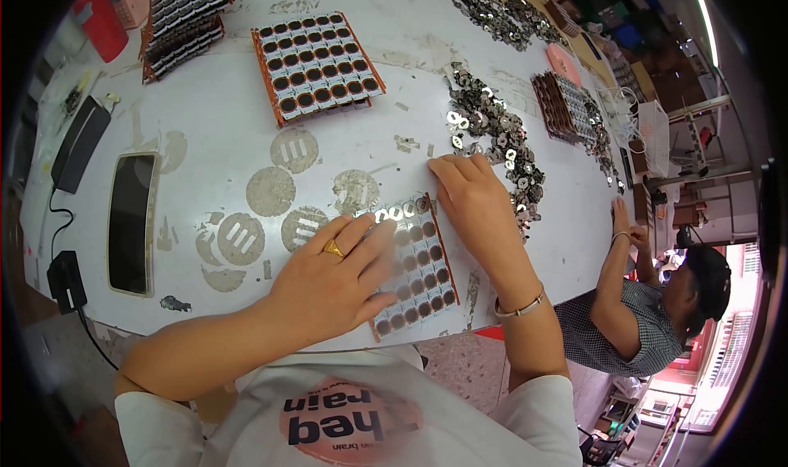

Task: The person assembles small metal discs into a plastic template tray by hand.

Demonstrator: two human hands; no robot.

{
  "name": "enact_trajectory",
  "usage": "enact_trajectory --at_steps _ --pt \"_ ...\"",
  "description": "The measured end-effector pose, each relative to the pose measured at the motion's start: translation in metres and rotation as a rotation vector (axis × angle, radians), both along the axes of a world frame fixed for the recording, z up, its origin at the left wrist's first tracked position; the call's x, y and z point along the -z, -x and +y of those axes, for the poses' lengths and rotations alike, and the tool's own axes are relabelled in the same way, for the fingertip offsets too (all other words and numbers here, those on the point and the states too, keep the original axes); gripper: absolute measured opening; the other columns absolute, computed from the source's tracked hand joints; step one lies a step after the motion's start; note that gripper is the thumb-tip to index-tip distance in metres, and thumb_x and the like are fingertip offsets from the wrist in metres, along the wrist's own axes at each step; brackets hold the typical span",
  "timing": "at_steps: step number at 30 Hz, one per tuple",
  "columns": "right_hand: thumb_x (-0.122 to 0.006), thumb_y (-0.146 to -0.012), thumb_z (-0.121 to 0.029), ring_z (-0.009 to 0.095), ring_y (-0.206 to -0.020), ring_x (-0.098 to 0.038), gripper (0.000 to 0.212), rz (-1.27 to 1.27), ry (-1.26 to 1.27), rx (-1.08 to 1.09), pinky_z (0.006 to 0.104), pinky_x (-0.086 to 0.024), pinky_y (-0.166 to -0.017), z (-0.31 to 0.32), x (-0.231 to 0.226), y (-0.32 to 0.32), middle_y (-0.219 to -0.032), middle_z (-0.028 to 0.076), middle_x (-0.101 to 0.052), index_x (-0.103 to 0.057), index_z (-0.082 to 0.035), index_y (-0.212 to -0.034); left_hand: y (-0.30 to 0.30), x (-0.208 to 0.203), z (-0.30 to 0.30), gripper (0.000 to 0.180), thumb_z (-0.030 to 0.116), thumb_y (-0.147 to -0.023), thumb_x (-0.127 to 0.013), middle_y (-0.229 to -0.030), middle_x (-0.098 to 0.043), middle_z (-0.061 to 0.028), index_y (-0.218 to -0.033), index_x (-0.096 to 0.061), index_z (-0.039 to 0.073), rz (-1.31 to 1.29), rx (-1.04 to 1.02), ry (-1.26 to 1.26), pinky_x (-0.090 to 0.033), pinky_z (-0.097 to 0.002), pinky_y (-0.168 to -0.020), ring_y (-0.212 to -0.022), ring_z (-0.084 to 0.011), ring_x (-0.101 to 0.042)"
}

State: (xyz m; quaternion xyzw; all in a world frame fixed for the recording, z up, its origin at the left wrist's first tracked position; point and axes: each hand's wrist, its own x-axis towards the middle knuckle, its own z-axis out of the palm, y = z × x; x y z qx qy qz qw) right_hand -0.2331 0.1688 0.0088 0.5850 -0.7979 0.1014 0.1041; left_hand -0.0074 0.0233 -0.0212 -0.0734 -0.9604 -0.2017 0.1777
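A panel [427, 280] of small circuit boards with rows of dark round discs and orange edges lies at the table's near side. Shiny metal pieces [396, 214] sit along its far row. My left hand [328, 272], with a gold ring, hovers over the panel's left side; its fingers are spread, the index blurred by motion. Beyond the panel's far right corner, my right hand [476, 194] bends its fingers down together at the table, beside a long pile of small metal parts [497, 126]. Its thumb and anything between its fingertips are hidden.
More disc panels [316, 65] lie stacked farther back, with another stack [185, 16] at far left. A phone [131, 221], black device [80, 145] and cabled adapter [66, 282] lie left. Another person [648, 315] works at right, near stacked panels [562, 106].
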Motion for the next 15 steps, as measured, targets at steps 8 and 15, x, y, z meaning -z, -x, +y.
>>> enact_trajectory --at_steps 8,15 --pt "-0.07 -0.096 0.004 0.015 -0.095 -0.072 0.032 -1.313 0.437 0.317 0.0308 -0.062 -0.082 0.006 -0.009 -0.003 -0.105 0.003 -0.068 -0.069 0.001 -0.128 0.002 -0.004 -0.014 0.042 0.027 -0.092 -0.083 -0.137 -0.067 -0.0128 -0.126 -0.069 0.005 0.083 0.036 -0.319 -0.054 -0.0445 -0.104 -0.125 -0.0322 -0.063" --pt "-0.07 -0.099 0.003 0.014 -0.094 -0.071 0.035 -1.727 0.412 0.188 0.0291 -0.063 -0.082 -0.009 -0.015 -0.073 -0.107 0.003 -0.066 -0.069 0.002 -0.134 0.005 -0.017 -0.033 0.027 0.011 -0.102 -0.074 -0.113 -0.075 -0.0104 -0.125 -0.067 -0.001 -0.217 -0.003 -1.077 -0.06 -0.0286 -0.085 -0.1 -0.0135 -0.073"
